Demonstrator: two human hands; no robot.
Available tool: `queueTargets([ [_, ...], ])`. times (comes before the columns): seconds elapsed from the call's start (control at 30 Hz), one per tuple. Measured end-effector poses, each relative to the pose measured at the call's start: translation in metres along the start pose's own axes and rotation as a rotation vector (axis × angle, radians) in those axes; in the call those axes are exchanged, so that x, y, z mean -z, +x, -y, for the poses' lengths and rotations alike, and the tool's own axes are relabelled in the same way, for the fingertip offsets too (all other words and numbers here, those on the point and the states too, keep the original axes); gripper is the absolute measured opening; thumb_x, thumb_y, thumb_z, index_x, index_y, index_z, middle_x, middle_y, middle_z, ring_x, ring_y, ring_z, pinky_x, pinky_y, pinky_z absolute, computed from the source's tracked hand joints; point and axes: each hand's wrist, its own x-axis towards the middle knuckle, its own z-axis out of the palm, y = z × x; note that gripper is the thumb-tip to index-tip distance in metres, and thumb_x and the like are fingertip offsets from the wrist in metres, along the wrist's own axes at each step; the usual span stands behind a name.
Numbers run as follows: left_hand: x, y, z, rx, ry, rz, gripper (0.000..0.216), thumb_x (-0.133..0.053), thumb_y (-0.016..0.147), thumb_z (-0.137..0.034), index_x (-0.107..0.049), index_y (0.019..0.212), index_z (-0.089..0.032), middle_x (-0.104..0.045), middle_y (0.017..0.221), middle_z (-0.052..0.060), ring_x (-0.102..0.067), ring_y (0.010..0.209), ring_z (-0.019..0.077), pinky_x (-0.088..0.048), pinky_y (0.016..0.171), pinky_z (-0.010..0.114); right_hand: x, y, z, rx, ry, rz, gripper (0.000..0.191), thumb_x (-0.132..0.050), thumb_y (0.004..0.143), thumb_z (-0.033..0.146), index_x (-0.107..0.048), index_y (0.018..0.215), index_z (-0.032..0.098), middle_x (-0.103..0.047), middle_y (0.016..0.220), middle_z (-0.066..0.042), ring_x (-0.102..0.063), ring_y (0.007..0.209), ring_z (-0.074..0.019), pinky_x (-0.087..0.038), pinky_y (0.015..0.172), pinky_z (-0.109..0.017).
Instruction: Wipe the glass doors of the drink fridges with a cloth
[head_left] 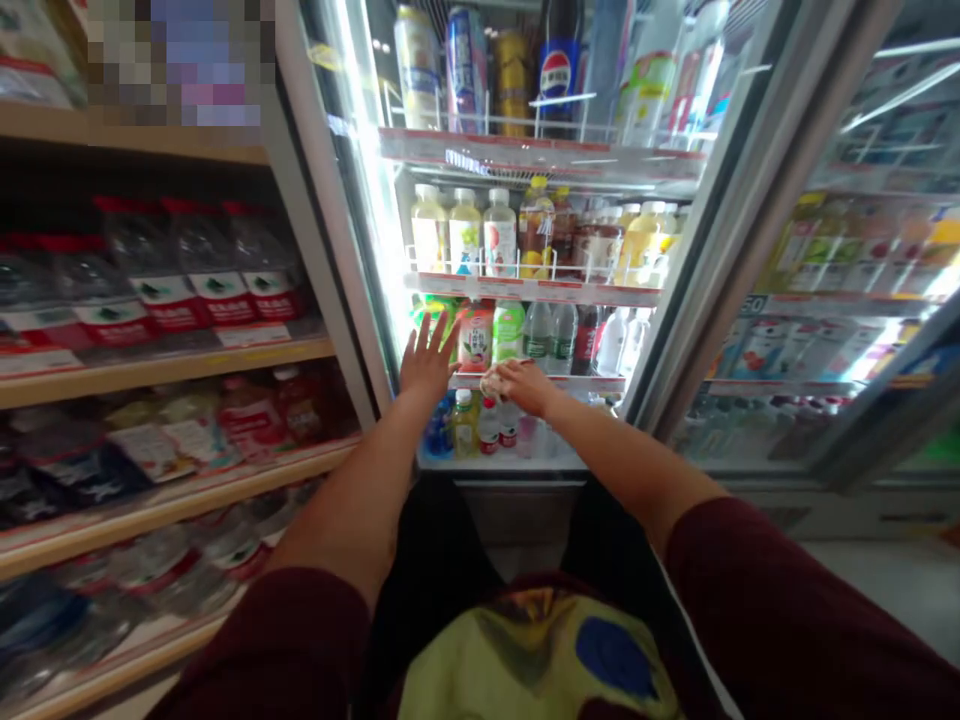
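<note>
An open drinks fridge stands in front of me with its shelves full of bottles. My left hand (427, 360) is raised with fingers spread, right in front of a green bottle (435, 312) on the third shelf (570, 383). My right hand (525, 385) is closed on a small pale thing (492, 381) that I cannot make out, at the front rail of that same shelf. A peach-label bottle (475, 336) and a light green bottle (508, 332) stand between and just behind my hands. Small bottles (487, 425) fill the bottom shelf below.
The glass fridge door (757, 200) swings open to the right, with a second closed fridge (862, 300) behind it. Wooden shelves (165, 370) with red-capped water bottles (217, 270) line the left. Cans and a cola bottle (559, 65) sit on the top fridge shelf.
</note>
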Motion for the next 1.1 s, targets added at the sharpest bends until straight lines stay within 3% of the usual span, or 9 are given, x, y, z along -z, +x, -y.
queueTargets([
  [0.1,-0.004,-0.002,0.003,0.011,0.01,0.0,0.086,-0.072,0.103,-0.024,-0.035,0.18,-0.029,-0.021,0.19,0.007,-0.006,0.179,0.031,-0.011,0.146,0.058,0.026,0.02,-0.022,-0.025,-0.016,-0.062,0.046,-0.052,0.11,0.012,-0.072,0.151,0.022,-0.072,0.149,-0.017,-0.063,0.136,-0.0331,-0.059,0.11,-0.05],
  [0.27,-0.005,-0.001,-0.001,0.022,0.004,0.012,0.086,-0.07,0.106,-0.033,-0.03,0.182,-0.027,-0.014,0.191,0.009,-0.002,0.179,0.0338,-0.01,0.145,0.062,0.059,0.052,-0.059,-0.323,-0.027,-0.483,0.061,-0.044,0.109,0.01,-0.057,0.167,0.022,-0.061,0.161,-0.019,-0.055,0.147,-0.038,-0.054,0.117,-0.059],
  [0.5,-0.006,-0.004,0.0,0.02,-0.004,0.005,0.085,-0.066,0.107,-0.037,-0.029,0.183,-0.027,-0.017,0.191,0.012,-0.003,0.179,0.0351,-0.012,0.145,0.065,0.068,0.053,-0.053,-0.056,-0.069,-0.22,0.049,-0.047,0.11,0.011,-0.069,0.152,0.022,-0.068,0.15,-0.018,-0.058,0.14,-0.0353,-0.057,0.112,-0.052],
  [0.6,-0.009,-0.002,-0.002,0.038,-0.007,-0.001,0.085,-0.066,0.107,-0.041,-0.029,0.183,-0.026,-0.018,0.191,0.012,-0.004,0.179,0.0361,-0.011,0.144,0.066,0.099,0.068,-0.084,-0.301,-0.057,-0.489,0.058,-0.042,0.108,0.006,-0.061,0.162,0.019,-0.06,0.156,-0.019,-0.056,0.143,-0.0373,-0.053,0.118,-0.055],
  [0.7,-0.01,0.0,-0.005,0.061,-0.006,0.007,0.087,-0.068,0.106,-0.039,-0.03,0.183,-0.024,-0.017,0.191,0.012,-0.004,0.179,0.0371,-0.012,0.144,0.067,0.102,0.061,-0.102,-0.492,-0.032,-0.688,0.063,-0.041,0.108,0.008,-0.052,0.169,0.018,-0.056,0.158,-0.019,-0.053,0.145,-0.0404,-0.048,0.123,-0.065],
  [0.77,-0.009,0.0,-0.007,0.072,-0.004,0.016,0.089,-0.069,0.104,-0.035,-0.03,0.183,-0.023,-0.015,0.192,0.013,-0.002,0.179,0.0376,-0.013,0.144,0.067,0.086,0.041,-0.095,-0.382,-0.039,-0.602,0.061,-0.044,0.108,0.009,-0.055,0.167,0.02,-0.059,0.156,-0.018,-0.053,0.145,-0.0395,-0.048,0.124,-0.066],
  [0.9,-0.011,-0.002,-0.005,0.048,-0.016,-0.008,0.089,-0.066,0.106,-0.039,-0.026,0.184,-0.025,-0.017,0.191,0.013,-0.005,0.179,0.0367,-0.014,0.144,0.067,0.063,0.006,-0.08,-0.042,-0.069,-0.218,0.051,-0.051,0.109,0.011,-0.07,0.154,0.023,-0.068,0.149,-0.018,-0.056,0.141,-0.0353,-0.052,0.119,-0.056],
  [0.97,-0.014,-0.004,-0.002,0.043,-0.04,-0.048,0.087,-0.064,0.107,-0.044,-0.026,0.184,-0.028,-0.022,0.191,0.011,-0.009,0.179,0.036,-0.015,0.144,0.066,0.069,0.003,-0.089,-0.09,-0.079,-0.216,0.051,-0.049,0.11,0.012,-0.069,0.156,0.022,-0.067,0.152,-0.019,-0.056,0.142,-0.035,-0.051,0.119,-0.054],
  [1.1,-0.014,-0.004,0.0,0.052,-0.098,-0.157,0.077,-0.058,0.111,-0.046,-0.034,0.182,-0.03,-0.03,0.189,0.01,-0.018,0.179,0.0333,-0.02,0.145,0.06,0.078,0.0,-0.113,-0.48,-0.072,-0.515,0.061,-0.043,0.111,0.011,-0.055,0.17,0.024,-0.057,0.164,-0.017,-0.053,0.147,-0.0363,-0.046,0.125,-0.055],
])
